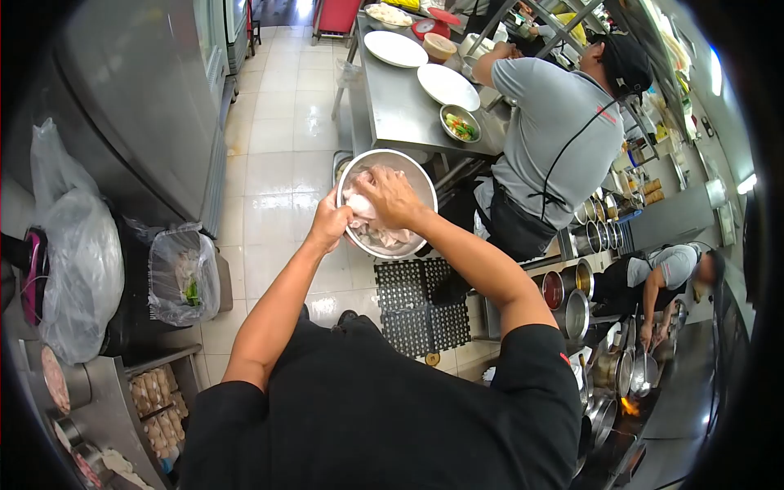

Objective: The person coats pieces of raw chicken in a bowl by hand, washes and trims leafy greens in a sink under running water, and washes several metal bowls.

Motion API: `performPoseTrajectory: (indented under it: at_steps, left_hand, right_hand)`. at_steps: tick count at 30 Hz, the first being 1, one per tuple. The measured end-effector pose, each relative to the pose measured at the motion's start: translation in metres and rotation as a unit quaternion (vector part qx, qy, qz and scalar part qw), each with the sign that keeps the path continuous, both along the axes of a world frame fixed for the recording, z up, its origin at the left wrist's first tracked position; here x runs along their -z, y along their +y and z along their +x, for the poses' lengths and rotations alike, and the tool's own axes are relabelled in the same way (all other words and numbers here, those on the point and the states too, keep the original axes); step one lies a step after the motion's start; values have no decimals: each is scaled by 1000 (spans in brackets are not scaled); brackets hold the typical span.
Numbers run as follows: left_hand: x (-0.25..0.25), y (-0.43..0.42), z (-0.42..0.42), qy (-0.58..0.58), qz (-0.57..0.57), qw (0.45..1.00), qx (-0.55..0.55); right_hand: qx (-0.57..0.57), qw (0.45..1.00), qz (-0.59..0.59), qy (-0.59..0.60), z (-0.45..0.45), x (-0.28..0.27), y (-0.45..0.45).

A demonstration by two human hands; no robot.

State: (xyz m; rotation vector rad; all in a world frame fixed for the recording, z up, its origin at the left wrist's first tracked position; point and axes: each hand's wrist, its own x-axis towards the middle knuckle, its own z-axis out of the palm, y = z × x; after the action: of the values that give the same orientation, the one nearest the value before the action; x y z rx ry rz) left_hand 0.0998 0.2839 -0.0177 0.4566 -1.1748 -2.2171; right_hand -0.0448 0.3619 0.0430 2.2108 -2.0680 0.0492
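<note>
A round metal bowl [426,184] is held up in front of me over the tiled floor. My left hand [330,222] is closed on its left rim, thumb toward the inside. Pale pink pieces of raw meat [384,235] fill the lower part of the bowl; they look like chicken, though I cannot be sure. My right hand [390,196] reaches into the bowl with its fingers curled over the meat. Some of its fingertips are hidden among the pieces.
A steel table [384,106] ahead carries white plates [395,49] and a small bowl of cut vegetables [460,124]. One person in grey [555,122] stands close at right; another [665,273] works by a stove flame. A lined bin [181,273] and black mat [408,298] occupy the floor.
</note>
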Motion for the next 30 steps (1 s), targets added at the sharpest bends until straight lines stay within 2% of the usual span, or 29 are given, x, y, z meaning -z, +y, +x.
performPoseTrajectory:
  at_steps: [1,4,5,7,9,11,12,15,16,17,19,21,23,25,27,29,30]
  left_hand:
    - [1,1,1,0,2,1000,2]
    - [4,5,2,-54,58,997,25]
    - [7,4,3,-57,59,996,24]
    - [13,5,5,-66,45,996,35]
    - [19,5,5,-71,48,996,26]
    - [26,2,4,-65,38,997,9]
    - [29,0,4,-67,40,997,8]
    - [32,-5,1,-85,41,995,26]
    - [29,-7,0,-94,37,994,31]
    - [27,-8,-2,-102,33,994,37]
    - [23,-9,-6,-107,38,993,38]
    - [24,-10,-10,-111,40,992,35]
    - [35,-10,-13,-89,12,996,-15]
    - [28,-16,-4,-112,23,993,19]
    - [23,-19,1,-135,33,989,55]
    - [23,-22,-2,-71,24,995,67]
    - [26,-25,-5,-56,31,996,70]
  right_hand:
    - [2,1000,2,0,0,7,0]
    - [156,986,36,-39,2,20,-6]
    - [156,986,37,-41,1,22,-8]
    - [270,951,95,-120,0,16,-8]
    - [297,939,90,-151,-17,28,-11]
    - [245,932,19,-267,-29,18,-3]
    - [285,902,73,-317,-38,12,-5]
    - [325,869,110,-357,-32,9,2]
    - [246,939,62,-233,-31,26,-1]
    - [244,952,49,-177,-27,43,5]
    - [231,962,25,-142,-6,51,4]
    - [173,980,20,-99,10,47,12]
    - [156,977,64,-129,14,30,18]
    - [38,932,170,-316,-1,14,19]
    - [-20,960,105,-257,-25,6,12]
    - [33,962,90,-255,-43,-11,4]
    - [52,939,111,-320,-50,-10,-1]
